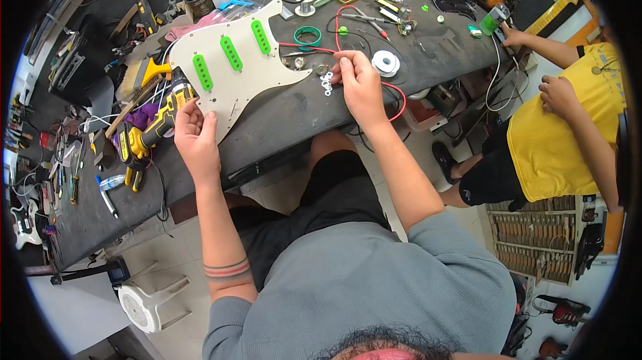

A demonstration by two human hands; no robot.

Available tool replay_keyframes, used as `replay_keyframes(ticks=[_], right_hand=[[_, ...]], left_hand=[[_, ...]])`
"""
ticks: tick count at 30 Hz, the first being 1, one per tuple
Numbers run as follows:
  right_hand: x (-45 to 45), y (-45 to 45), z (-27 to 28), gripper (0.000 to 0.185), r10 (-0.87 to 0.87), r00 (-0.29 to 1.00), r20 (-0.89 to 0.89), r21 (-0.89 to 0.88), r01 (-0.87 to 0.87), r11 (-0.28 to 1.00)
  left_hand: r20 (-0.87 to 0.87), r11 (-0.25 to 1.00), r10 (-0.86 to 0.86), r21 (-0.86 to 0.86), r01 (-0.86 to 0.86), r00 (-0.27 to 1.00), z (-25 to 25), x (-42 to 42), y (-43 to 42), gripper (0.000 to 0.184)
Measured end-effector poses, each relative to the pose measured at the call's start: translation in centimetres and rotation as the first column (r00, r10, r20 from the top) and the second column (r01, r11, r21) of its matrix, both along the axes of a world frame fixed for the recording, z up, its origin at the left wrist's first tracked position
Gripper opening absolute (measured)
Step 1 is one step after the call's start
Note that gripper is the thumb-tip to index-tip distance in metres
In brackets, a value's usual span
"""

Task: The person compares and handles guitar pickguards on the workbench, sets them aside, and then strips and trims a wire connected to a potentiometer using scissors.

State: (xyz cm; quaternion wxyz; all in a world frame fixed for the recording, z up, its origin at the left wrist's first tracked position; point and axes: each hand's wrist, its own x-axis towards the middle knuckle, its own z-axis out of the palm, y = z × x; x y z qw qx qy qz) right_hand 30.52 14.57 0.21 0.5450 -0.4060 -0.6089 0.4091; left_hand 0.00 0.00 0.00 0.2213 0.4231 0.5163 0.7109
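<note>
My left hand point(197, 131) grips the lower edge of a white guitar pickguard point(257, 82), thumb on its face. Three bright green pickups, a left one point(202, 72), a middle one point(231, 53) and a right one point(260, 37), sit in its slots. Small screws point(233, 110) lie on the pickguard near my thumb. My right hand point(360, 85) is closed in a pinch just right of a cluster of small shiny rings point(327, 83), which look like washers or nuts. What its fingertips hold is hidden. Small round metal parts point(299, 63) lie by the pickguard's right tip.
A yellow drill point(150, 129) and a wide brush point(144, 75) lie left of the pickguard. Green tape point(307, 37), a white spool point(386, 63) and red cable point(403, 102) surround my right hand. Another person in a yellow shirt point(562, 126) stands at the right, holding a green bottle point(491, 22).
</note>
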Motion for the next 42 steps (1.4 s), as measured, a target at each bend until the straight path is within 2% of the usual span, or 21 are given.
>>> replay_keyframes(ticks=[14,20,29,42], right_hand=[[0.5,0.8,0.0,0.019,0.024,1.000,0.008,0.025,-0.024,0.999],[0.2,0.7,0.0,0.018,-0.022,1.000,0.020,0.052,0.021,0.998],[0.1,-0.2,1.1,0.018,0.002,0.996,0.086,-0.010,-0.002,1.000],[-0.3,0.1,0.0,0.016,-0.015,0.998,0.057,0.036,0.013,0.999]], left_hand=[[0.020,1.000,-0.013,0.005,0.013,1.000,-0.5,0.2,0.4,0.045],[0.018,1.000,-0.026,0.008,0.026,1.000,-0.3,0.1,0.3,0.046],[0.048,1.000,-0.004,0.016,0.003,0.999,0.2,0.5,0.1,0.042],[0.015,1.000,-0.010,0.018,0.009,1.000,0.4,0.1,-0.2,0.041]])
